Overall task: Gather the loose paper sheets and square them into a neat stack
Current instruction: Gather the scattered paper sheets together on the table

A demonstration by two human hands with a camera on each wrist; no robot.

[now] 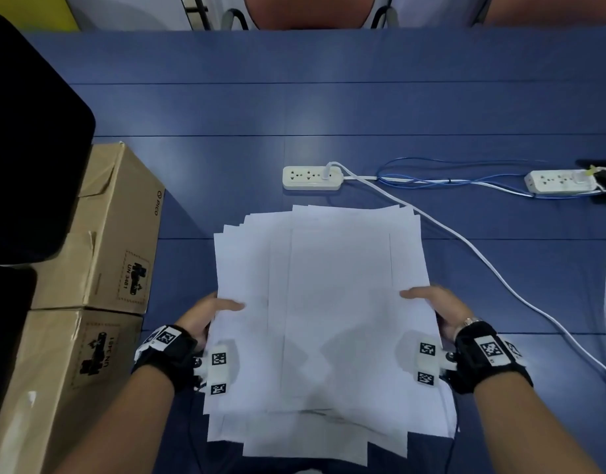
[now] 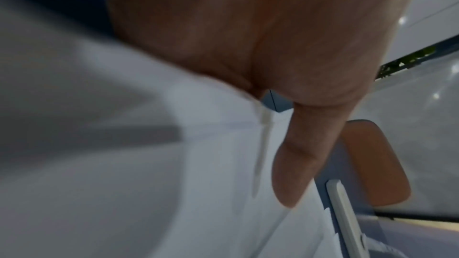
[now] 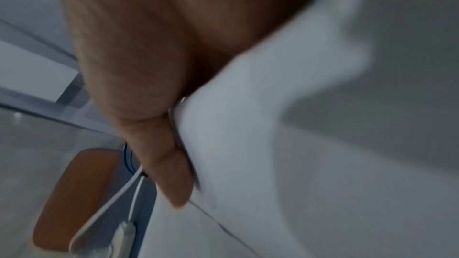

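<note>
Paper sheets (image 1: 328, 302), fanned & uneven, held over near edge of blue bench (image 1: 363, 114). Left hand (image 1: 205, 314) grip: thumb on top at left edge, holding sheets; right hand (image 1: 438, 307) same at right edge. Two cardboard boxes (image 1: 99, 234) at left, closed. Beyond: power strip (image 1: 311, 178) w/ white cable.

I see matt white paper sheets (image 1: 328, 302), brown cardboard boxes (image 1: 116, 227), a glossy plastic power strip (image 1: 311, 178), and a smooth blue bench (image 1: 328, 107).
</note>
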